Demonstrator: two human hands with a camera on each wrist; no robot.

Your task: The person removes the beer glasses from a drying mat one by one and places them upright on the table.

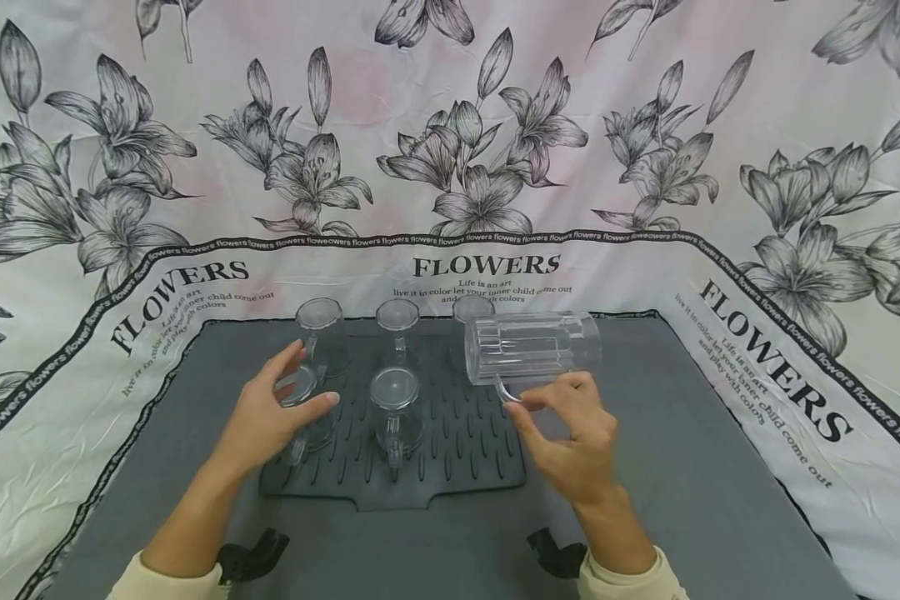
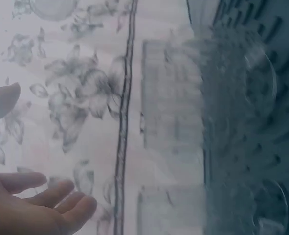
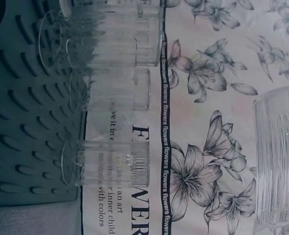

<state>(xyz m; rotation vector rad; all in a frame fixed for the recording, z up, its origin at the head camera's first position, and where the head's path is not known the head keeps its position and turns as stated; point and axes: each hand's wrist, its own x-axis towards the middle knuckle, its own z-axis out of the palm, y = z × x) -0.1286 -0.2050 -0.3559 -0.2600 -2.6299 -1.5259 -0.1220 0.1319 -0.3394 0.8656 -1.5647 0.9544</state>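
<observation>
My right hand point(image 1: 573, 437) pinches the handle of a clear mug point(image 1: 532, 346) between thumb and fingers. That mug is held sideways in the air above the right part of a dark ribbed drying mat point(image 1: 450, 479). In the right wrist view, part of the held mug point(image 3: 278, 156) shows at the right edge. My left hand point(image 1: 270, 408), thumb and fingers spread apart, is over the front left mug point(image 1: 317, 433) and partly hides it. In the left wrist view the left hand point(image 2: 46, 205) holds nothing.
Another mug point(image 1: 395, 412) stands front centre on the mat. Behind it are a back left mug point(image 1: 330, 342), a back middle mug point(image 1: 397, 321) and a back right mug point(image 1: 471, 310), partly covered by the held one. A flower-printed cloth point(image 1: 487, 192) rises behind the grey table point(image 1: 682, 467).
</observation>
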